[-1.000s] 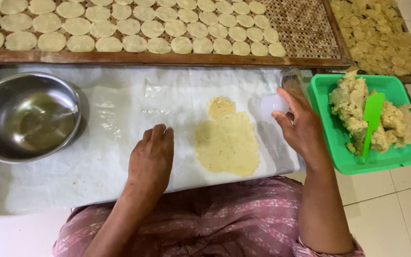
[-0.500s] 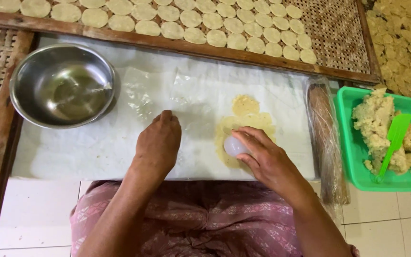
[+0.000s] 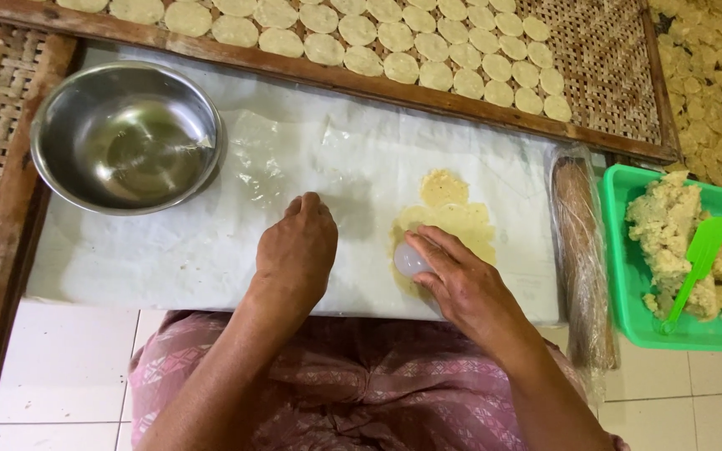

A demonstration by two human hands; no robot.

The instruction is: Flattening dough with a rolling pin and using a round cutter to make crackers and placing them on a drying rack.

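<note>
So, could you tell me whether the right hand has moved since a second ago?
Yes. The right hand came away from the green tub and now presses the small clear cup onto the near edge of the flattened dough.

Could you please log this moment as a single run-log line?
left hand: flat on plastic sheet | right hand: presses round cutter into flattened dough | steel bowl: left | green tub: right

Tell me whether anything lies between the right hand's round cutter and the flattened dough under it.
Nothing visible does. The right hand presses the pale round cutter straight onto the flattened dough. The left hand rests flat on the plastic sheet beside it.
</note>
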